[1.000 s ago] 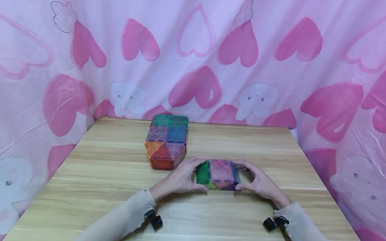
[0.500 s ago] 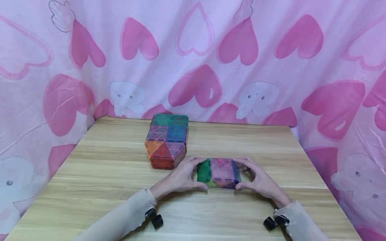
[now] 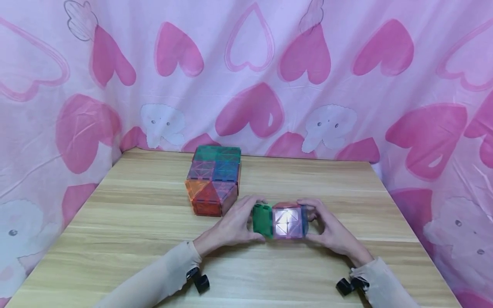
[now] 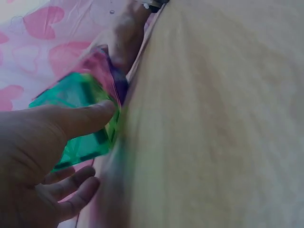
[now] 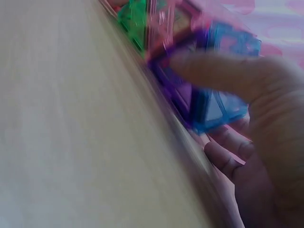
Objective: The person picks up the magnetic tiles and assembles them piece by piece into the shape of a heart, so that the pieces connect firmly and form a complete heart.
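A small block of translucent magnetic tiles (image 3: 287, 223) is held between my two hands, tilted, its bright pink square facing the head camera. My left hand (image 3: 236, 221) grips the green end, thumb along the near side and fingers behind. At the opposite end, my right hand (image 3: 334, 230) grips the blue and purple tiles. In the left wrist view the thumb lies across the green tile (image 4: 83, 145). The right wrist view has the thumb over the purple triangle tile (image 5: 178, 92), beside a blue tile (image 5: 225, 107). Whether the block touches the table is unclear.
A larger magnetic-tile structure (image 3: 214, 171), green, blue, purple, orange and red, stands on the wooden table (image 3: 127, 239) just beyond my left hand. A pink heart-patterned curtain (image 3: 246, 64) hangs along the table's back and sides.
The small block has tipped so its pink face turns toward the head camera and catches glare; a red tile shows along its far edge. Both hands keep their hold. The larger structure stays put.
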Tool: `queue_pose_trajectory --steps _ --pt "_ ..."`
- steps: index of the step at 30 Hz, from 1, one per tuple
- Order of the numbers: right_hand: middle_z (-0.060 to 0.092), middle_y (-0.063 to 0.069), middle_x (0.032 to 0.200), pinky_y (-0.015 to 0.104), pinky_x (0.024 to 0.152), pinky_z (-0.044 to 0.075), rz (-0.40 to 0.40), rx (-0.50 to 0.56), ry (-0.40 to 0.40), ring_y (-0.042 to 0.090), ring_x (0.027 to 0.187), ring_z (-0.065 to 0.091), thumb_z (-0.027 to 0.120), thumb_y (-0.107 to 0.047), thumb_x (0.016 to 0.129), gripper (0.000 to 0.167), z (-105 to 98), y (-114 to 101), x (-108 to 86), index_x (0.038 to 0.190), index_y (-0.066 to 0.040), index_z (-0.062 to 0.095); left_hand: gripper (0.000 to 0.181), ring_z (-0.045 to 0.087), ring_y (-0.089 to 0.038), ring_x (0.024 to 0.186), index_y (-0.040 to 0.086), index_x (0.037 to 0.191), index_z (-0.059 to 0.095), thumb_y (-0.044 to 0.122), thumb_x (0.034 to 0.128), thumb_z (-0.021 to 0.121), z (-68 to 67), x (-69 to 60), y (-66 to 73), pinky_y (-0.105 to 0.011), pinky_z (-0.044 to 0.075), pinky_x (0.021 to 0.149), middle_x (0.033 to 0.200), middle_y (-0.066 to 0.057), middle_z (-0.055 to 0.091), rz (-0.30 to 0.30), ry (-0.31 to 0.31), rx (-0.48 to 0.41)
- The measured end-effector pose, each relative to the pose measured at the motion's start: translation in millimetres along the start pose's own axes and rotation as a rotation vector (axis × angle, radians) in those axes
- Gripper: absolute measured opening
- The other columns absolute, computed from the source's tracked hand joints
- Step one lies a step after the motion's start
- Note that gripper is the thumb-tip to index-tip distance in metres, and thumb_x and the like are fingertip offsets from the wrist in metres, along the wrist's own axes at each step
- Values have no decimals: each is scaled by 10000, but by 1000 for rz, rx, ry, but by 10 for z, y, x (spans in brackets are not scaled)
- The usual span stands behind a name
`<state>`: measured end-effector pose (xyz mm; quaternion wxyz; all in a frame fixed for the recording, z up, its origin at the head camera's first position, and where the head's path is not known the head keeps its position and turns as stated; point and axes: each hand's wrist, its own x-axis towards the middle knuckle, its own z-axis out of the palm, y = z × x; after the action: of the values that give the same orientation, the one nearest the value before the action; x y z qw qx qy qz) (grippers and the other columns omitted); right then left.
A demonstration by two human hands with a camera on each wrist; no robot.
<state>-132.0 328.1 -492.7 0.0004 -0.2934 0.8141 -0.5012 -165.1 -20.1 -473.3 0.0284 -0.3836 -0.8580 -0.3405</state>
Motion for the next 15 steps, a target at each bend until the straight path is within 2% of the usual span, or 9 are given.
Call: queue_pose_trajectory --steps 4,7,11,15 --pt "546 85 1577 255 1108 521 5 23 -11 261 1279 647 865 177 813 1043 9 10 -16 1667 -139 357 1066 601 -191 1356 152 1617 449 547 796 1003 -10 9 75 -443 532 1156 1490 -39 636 -6 -3 -1" --pt "509 82 1587 197 1185 436 25 1 -44 203 1363 611 865 171 802 1136 7 11 -24 1705 -169 266 987 638 -154 1286 194 1629 441 571 865 940 -4 -6 108 -420 562 1092 1428 -20 684 -41 -7 -19" --pt "448 123 1611 141 1229 316 27 -29 -97 166 1438 522 951 10 821 1263 -7 1 -16 1761 -187 130 870 693 -114 1171 164 1576 505 475 894 945 10 -20 105 -374 597 1015 1328 -30 743 -34 -19 -30" --pt "488 119 1568 109 1232 236 82 -36 -101 184 1463 495 992 -196 858 1308 -16 -14 -10 1780 -256 66 762 694 -81 1130 146 1513 584 442 907 939 -16 -19 114 -341 602 1002 1318 6 747 -19 -60 -20"
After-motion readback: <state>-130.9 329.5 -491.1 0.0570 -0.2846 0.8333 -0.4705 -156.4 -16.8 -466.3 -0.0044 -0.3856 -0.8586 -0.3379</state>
